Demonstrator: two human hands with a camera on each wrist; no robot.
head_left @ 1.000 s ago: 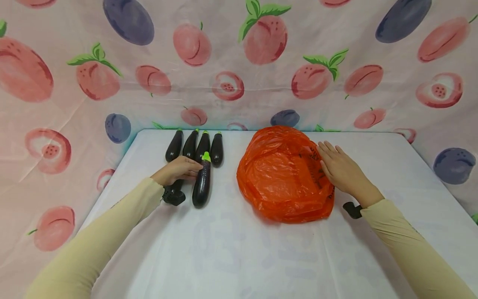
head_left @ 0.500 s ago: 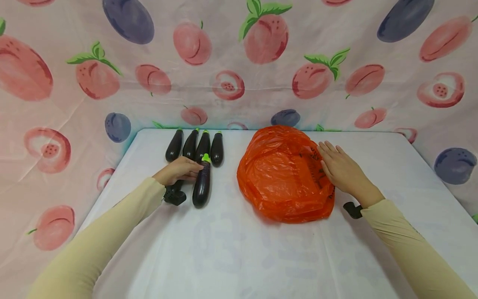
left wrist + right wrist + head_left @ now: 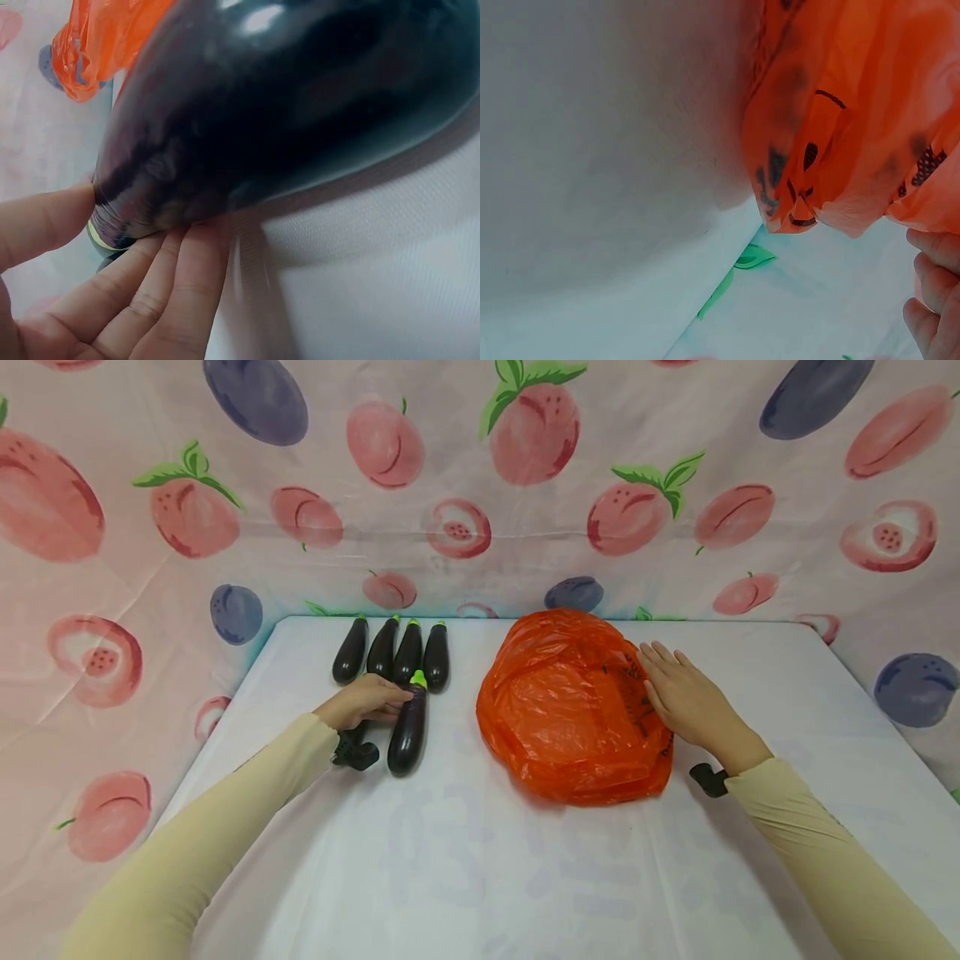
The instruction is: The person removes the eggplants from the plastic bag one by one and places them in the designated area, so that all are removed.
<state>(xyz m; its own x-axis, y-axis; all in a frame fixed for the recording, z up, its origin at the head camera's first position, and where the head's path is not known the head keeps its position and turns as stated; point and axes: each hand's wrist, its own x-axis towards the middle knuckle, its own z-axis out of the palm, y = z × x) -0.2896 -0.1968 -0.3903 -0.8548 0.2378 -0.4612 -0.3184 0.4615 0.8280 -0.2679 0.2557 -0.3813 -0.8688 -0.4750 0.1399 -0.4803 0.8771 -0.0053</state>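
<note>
In the head view, my left hand (image 3: pixel 365 702) pinches a dark purple eggplant (image 3: pixel 407 735) near its green stem end, thumb on one side and fingers on the other. The left wrist view shows the glossy eggplant (image 3: pixel 285 112) large and close, tilted over the white surface. Several more eggplants (image 3: pixel 436 658) lie in a row just behind, stems pointing away. An orange plastic bag (image 3: pixel 555 718) sits to the right with its mouth spread wide. Against its right side rests my right hand (image 3: pixel 686 702), fingers straight. In the right wrist view, the fingers (image 3: pixel 937 281) touch the printed bag.
The white table (image 3: pixel 480 877) ends at a back edge against a fruit-patterned cloth (image 3: pixel 457 460). Black wrist cameras are strapped to both wrists. A dark shape below the left hand is partly hidden, and I cannot tell all of it.
The left hand and its eggplant have shifted very slightly to the right, the eggplant tilting a little. The right hand and the bag have stayed in place.
</note>
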